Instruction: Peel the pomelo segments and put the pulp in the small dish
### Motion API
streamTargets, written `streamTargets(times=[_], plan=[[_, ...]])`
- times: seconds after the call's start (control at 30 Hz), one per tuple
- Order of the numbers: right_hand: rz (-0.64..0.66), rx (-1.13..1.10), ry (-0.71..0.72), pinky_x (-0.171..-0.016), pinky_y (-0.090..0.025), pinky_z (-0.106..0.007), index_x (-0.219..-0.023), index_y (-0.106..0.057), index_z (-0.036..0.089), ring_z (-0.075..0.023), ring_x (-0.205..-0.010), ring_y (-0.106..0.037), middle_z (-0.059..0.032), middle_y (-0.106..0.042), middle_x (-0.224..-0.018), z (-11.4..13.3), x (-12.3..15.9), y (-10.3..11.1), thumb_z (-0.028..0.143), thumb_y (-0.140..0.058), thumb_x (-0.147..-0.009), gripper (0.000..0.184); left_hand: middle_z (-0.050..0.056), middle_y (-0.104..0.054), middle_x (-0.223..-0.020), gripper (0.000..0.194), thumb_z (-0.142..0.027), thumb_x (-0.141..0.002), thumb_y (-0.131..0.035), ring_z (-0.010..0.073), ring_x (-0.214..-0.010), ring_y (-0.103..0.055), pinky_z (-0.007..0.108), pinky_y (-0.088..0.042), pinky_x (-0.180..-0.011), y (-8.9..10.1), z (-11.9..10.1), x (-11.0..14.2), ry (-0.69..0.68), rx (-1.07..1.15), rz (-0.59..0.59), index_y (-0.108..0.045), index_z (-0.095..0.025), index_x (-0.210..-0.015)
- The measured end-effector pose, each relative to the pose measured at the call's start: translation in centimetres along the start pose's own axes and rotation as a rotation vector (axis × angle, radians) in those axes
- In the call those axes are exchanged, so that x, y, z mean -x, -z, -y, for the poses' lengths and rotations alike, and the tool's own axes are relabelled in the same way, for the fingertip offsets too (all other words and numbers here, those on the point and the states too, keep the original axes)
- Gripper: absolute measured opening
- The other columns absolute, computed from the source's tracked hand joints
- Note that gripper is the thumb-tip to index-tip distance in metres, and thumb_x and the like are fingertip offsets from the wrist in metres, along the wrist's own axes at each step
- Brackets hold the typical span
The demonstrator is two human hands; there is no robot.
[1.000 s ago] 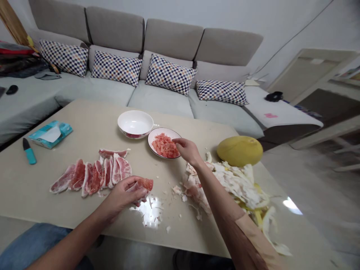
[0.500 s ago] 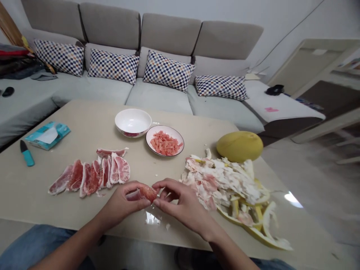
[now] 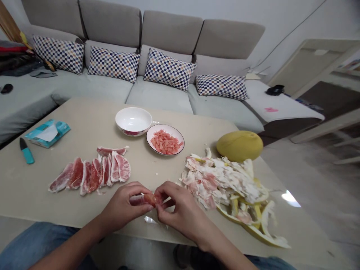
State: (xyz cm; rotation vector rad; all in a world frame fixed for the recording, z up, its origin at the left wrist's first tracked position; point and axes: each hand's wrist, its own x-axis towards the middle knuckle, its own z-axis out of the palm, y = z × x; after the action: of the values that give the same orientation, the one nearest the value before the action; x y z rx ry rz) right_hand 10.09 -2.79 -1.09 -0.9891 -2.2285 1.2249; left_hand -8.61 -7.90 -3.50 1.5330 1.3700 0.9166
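Between my hands, above the near part of the table, is a red pomelo segment (image 3: 149,198). My left hand (image 3: 126,202) is closed around its left end, thumb below and fingers above. The fingertips of my right hand (image 3: 176,208) pinch its right end, partly covering it. To the left lies a row of pomelo segments (image 3: 92,176) with whitish skin. Beyond my hands, a plate (image 3: 150,146) with a dark rim bears peeled pomelo flesh (image 3: 165,141). Right of my right hand is a heap of white membrane and peel (image 3: 222,183).
A white bowl (image 3: 132,118) stands beside the plate. A whole yellow pomelo (image 3: 239,145) sits behind the peel heap. At the table's left are a knife (image 3: 27,152) with a teal handle and a tissue pack (image 3: 47,134). A grey sofa (image 3: 160,99) runs along the far side.
My right hand has turned and moved slightly nearer my left, its fingers now covering more of the segment's right end. The dishes and fruit on the table stay in place.
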Motion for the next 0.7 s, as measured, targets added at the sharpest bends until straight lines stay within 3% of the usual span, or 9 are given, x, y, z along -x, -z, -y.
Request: streamTargets(times=[0.27,0.47,0.7], plan=[[0.064,-0.050,-0.099,-0.052,-0.046,-0.018,-0.075,-0.063,0.016,-0.0094,-0.059,-0.057,0.0004,-0.061,-0.072,-0.7,-0.3,0.0,0.008,-0.060,-0.062,0.016,0.004,-0.068,-0.088,0.013,-0.022,-0.072,-0.071,0.0181,-0.086,-0.064,0.026,-0.050,-0.078,0.0,0.0,0.3,0.107,0.064,0.063,-0.072,-0.020,-0.085],[0.232,-0.288,-0.310,-0.048,-0.037,-0.016,-0.073,-0.065,0.014,-0.0068,-0.052,-0.051,0.0042,-0.059,-0.057,-1.9,-1.3,0.4,0.007,-0.060,-0.059,0.017,0.007,-0.069,-0.092,0.017,-0.027,-0.072,-0.073,0.0206,-0.090,-0.065,0.030,-0.051,-0.081,-0.1,0.3,0.1,0.182,0.244,0.137,-0.073,-0.017,-0.086],[0.449,-0.783,-0.465,-0.058,-0.052,-0.021,-0.081,-0.066,0.012,-0.0110,-0.058,-0.064,-0.0012,-0.068,-0.064,-3.6,-1.8,1.3,0.015,-0.070,-0.063,0.019,0.003,-0.070,-0.084,0.018,-0.026,-0.069,-0.077,0.0161,-0.083,-0.064,0.028,-0.049,-0.081,0.4,0.7,-0.2,0.252,0.500,0.268,-0.069,-0.016,-0.081]])
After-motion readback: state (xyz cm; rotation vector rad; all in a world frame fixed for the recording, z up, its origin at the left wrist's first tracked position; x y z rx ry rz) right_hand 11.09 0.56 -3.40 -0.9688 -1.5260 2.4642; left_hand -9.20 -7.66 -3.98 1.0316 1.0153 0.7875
